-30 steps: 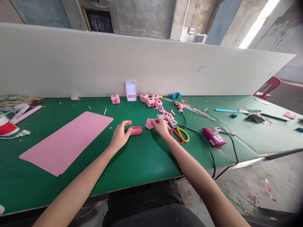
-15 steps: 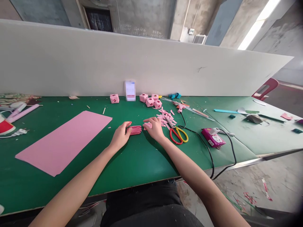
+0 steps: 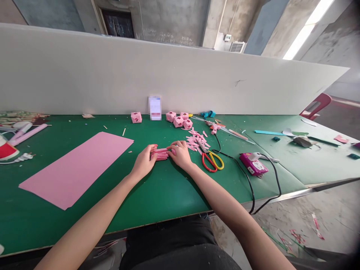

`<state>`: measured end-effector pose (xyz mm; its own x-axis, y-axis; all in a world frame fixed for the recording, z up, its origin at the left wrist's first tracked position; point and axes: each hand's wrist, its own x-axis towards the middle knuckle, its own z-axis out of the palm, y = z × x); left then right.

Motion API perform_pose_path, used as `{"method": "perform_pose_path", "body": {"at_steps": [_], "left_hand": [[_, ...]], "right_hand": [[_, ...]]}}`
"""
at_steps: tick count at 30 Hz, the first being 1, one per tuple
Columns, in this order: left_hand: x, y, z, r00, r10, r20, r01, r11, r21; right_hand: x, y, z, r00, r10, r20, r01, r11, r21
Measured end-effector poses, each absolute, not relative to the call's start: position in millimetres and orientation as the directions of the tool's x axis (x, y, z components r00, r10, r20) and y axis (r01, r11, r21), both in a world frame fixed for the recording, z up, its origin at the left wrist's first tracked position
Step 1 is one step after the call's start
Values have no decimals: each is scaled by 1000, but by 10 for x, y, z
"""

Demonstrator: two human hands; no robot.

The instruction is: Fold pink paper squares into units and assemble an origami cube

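Observation:
A stack of folded pink paper pieces [image 3: 161, 154] is held just above the table, its layered edges toward me. My left hand [image 3: 145, 160] is closed round its left end, thumb in front. At the right end is my right hand [image 3: 180, 154], fingers and thumb closed on a folded pink paper piece [image 3: 173, 152], mostly hidden by the hand. This piece meets the stack; whether it lies within it I cannot tell. Several pink paper cubes [image 3: 178, 121] with dark diamond openings stand behind, and one more cube [image 3: 136, 117] stands further left.
Red-and-yellow scissors [image 3: 213, 161] lie right of my right hand, beside pink paper scraps [image 3: 197, 140]. A pink glue gun [image 3: 215, 127] trails its black cord toward a purple power socket [image 3: 254, 164]. Pink sheets [image 3: 78, 168] lie at left. A phone [image 3: 155, 108] leans on the white board [image 3: 112, 75].
My right hand has moved left with the folded paper piece, from beside the scraps to the stack's right end. The left hand stays closed on the stack.

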<state>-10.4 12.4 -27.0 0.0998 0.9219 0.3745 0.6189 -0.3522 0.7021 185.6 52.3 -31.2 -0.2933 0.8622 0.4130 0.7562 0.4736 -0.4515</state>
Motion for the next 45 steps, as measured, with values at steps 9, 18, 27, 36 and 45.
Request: {"method": "perform_pose_path", "body": {"at_steps": [9, 18, 27, 36, 45], "left_hand": [[-104, 120, -275, 106, 916, 386, 609, -367, 703], [-113, 136, -308, 103, 918, 383, 598, -364, 714], [-94, 105, -270, 58, 912, 405, 639, -345, 687], [-37, 79, -201, -7, 932, 361, 350, -336, 874], [-12, 71, -84, -95, 972, 213, 56, -209, 976]], "right_hand": [[1862, 516, -342, -234, 877, 421, 779, 428, -458], [1861, 498, -332, -245, 882, 401, 782, 425, -455], [1873, 462, -265, -141, 856, 496, 741, 424, -521], [1724, 295, -199, -164, 794, 586, 624, 543, -561], [1651, 190, -182, -289, 771, 568, 512, 626, -589]]}}
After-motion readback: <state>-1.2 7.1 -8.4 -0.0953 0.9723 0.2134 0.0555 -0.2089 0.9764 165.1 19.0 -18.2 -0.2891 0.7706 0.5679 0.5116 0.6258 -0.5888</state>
